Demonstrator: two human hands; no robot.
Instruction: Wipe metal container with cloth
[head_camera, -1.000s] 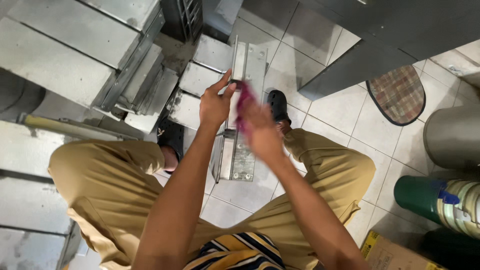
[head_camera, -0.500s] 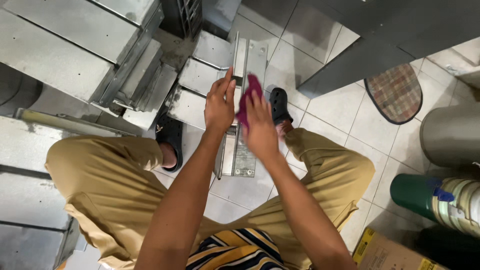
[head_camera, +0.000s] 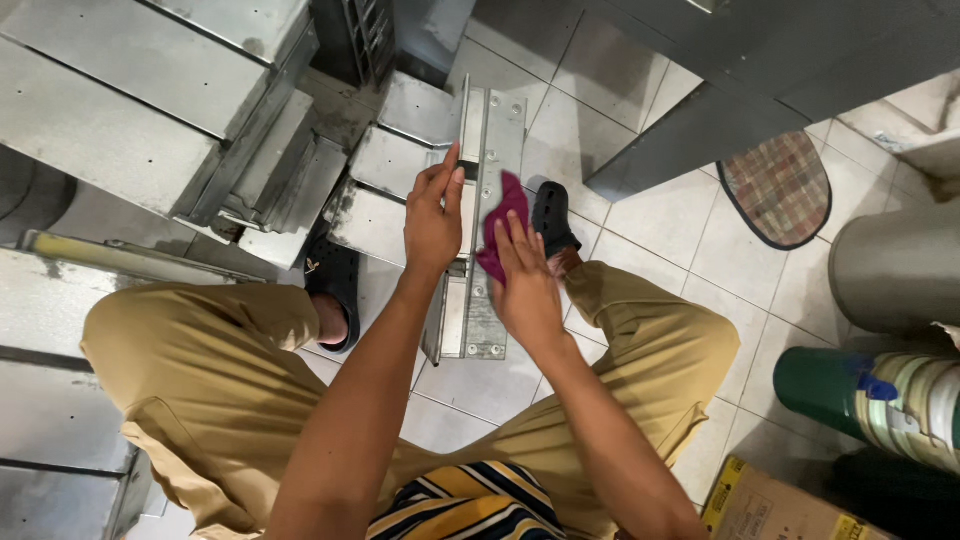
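Person in tan trousers and black clogs, seen from above.
Trousers (head_camera: 210, 370) fill the lower frame; clogs (head_camera: 335, 285) sit near centre; a striped yellow, navy and white shirt (head_camera: 470, 505) shows at bottom; forearms bare.

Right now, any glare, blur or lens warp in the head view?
Head view: soft sheen on the steel panels, no blown glare; hands sharp, left hand steadying the metal rail, right hand on the magenta cloth; wide-angle stretch toward the edges.

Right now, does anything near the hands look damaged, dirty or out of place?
Nothing looks damaged. The left hand steadies a long metal bracket standing on the tiled floor, while the right hand presses a magenta cloth on it. Dark grime marks the metal panels behind.
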